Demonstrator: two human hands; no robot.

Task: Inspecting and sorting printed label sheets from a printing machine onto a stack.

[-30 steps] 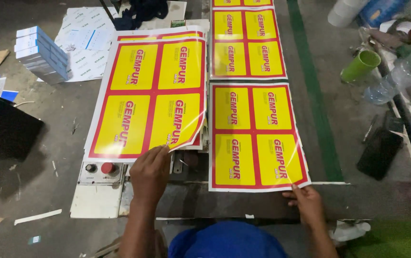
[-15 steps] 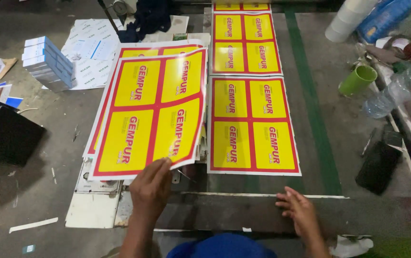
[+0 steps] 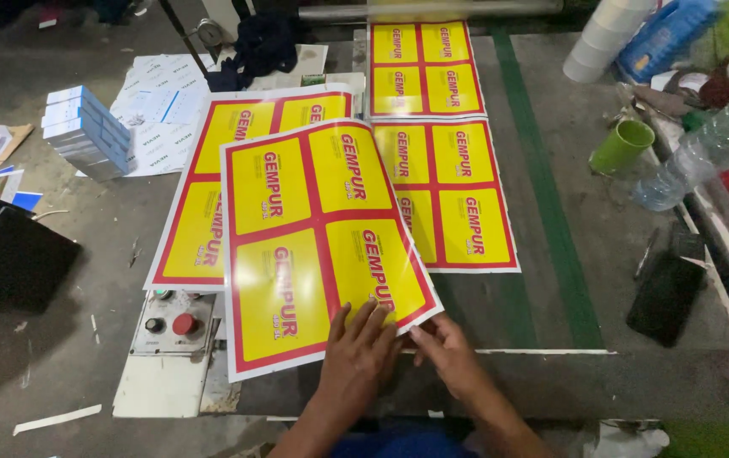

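Left hand and right hand: bare, no gloves or rings. Forearms uncovered. Blue garment visible at lower frame edge.

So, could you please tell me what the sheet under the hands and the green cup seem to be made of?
Sheet: probably glossy coated or laminated paper, since light glares off its yellow panels and it bends in one smooth curve under the left hand and right hand. Green cup: likely plastic, with an even matte colour and thin rim, though painted metal cannot be ruled out.
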